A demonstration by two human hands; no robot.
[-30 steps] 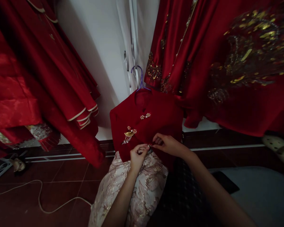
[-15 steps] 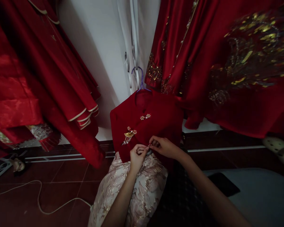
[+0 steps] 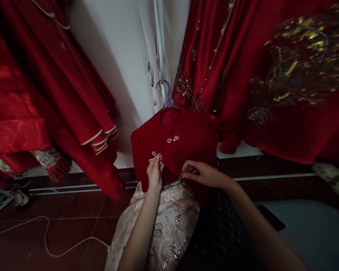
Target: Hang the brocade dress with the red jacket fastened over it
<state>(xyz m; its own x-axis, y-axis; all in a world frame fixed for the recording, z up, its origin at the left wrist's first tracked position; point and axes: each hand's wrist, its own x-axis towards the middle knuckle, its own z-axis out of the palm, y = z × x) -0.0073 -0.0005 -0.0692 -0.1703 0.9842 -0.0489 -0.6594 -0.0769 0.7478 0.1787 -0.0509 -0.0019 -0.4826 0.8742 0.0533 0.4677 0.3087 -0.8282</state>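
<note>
A red jacket (image 3: 186, 128) hangs by a purple hanger (image 3: 167, 92). A pair of gold and pearl flower clasps (image 3: 173, 139) sits high on its front. My left hand (image 3: 154, 174) is closed, its fingertips pinching a lower gold flower ornament (image 3: 154, 154) and hiding most of it. My right hand (image 3: 202, 174) pinches a small shiny clasp (image 3: 181, 175) at the jacket's lower front edge; the fingers partly cover it. Below the jacket lies a pale skirt-like cloth (image 3: 169, 222) with pink and gold leaf patterns.
Red garments (image 3: 81, 86) hang on the left, and a red robe with gold sequins (image 3: 305, 56) hangs on the right. A white metal stand (image 3: 159, 41) rises behind the jacket. A white cable (image 3: 48, 237) crosses the tiled floor. A dark flat object (image 3: 271, 218) lies at the right.
My left hand has left the lower edge and moved up and left onto the gold flower ornament. My right hand has shifted slightly right, still pinching the small clasp.
</note>
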